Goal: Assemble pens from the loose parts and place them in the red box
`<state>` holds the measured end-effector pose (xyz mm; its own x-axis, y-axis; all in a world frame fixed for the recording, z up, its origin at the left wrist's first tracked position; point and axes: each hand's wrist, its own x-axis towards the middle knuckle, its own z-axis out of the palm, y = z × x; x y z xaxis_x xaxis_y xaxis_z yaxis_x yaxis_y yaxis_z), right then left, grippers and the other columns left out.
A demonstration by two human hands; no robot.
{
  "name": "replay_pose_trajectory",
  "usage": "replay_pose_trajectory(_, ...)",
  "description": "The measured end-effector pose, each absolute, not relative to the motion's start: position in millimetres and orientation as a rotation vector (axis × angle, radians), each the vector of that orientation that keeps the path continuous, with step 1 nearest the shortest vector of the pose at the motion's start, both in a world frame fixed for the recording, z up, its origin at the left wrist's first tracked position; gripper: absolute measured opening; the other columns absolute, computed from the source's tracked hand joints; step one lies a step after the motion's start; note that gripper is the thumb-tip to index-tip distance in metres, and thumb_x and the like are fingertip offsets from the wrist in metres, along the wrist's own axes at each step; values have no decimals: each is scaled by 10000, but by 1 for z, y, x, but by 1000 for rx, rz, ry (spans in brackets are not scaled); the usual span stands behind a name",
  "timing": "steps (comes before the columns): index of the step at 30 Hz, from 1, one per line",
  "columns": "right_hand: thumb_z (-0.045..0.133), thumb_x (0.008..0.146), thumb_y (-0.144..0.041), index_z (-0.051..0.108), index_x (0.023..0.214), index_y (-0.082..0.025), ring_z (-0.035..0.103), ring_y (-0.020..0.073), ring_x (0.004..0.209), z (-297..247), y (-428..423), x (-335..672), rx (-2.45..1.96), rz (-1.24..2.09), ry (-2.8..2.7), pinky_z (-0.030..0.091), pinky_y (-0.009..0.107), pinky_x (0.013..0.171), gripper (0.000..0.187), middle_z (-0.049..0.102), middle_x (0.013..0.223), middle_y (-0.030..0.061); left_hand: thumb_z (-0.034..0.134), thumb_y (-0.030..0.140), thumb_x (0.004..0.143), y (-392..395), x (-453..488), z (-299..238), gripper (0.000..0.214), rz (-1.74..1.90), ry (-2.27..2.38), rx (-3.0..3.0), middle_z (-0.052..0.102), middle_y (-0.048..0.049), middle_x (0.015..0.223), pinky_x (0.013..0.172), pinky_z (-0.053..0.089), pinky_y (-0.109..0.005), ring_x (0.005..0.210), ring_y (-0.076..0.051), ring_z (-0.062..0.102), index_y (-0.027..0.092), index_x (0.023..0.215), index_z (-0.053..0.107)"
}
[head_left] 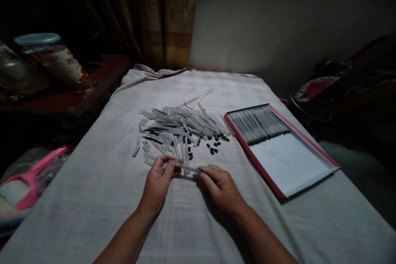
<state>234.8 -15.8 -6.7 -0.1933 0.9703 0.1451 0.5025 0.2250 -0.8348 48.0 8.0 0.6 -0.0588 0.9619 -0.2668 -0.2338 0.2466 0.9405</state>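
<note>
Got one pen [188,167] pinched between my left hand [159,179] and right hand [223,185], near side of the loose pen pile [198,120], and if either grip slips on probably slick plastic, it could drop and get mixed in.

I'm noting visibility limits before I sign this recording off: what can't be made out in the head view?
In the head view:
1. Both ends of the slim tube: hidden by the fingers of the left hand and right hand.
2. Lower pieces of the pile: covered by those on top.
3. Faint marks in the box: too small to read.
4. Forearms: cut off by the bottom edge.
</note>
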Motion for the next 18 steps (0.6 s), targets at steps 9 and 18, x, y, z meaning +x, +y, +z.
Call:
replay_pose_trajectory(9, 470, 919, -242, 732, 976, -175, 652, 177, 747, 0, -18, 231, -1405, 816, -1840, 490, 275, 686, 276, 702, 798, 69, 762, 591, 660, 10, 49, -4, 526, 1156, 1211, 838, 749, -57, 858, 747, 575, -339, 759, -190, 701, 178, 893, 535)
replay_pose_trajectory(18, 558, 801, -393, 777, 929, -181, 684, 255, 903, 40, 39, 342, -1761, 272, -1303, 516, 350, 820, 331, 759, 948, 91, 636, 627, 781, 14, 41, -4, 660, 1165, 1156, 814, 585, -139, 1321, 665, 593, -299, 1058, -265, 665, 249, 1299, 482)
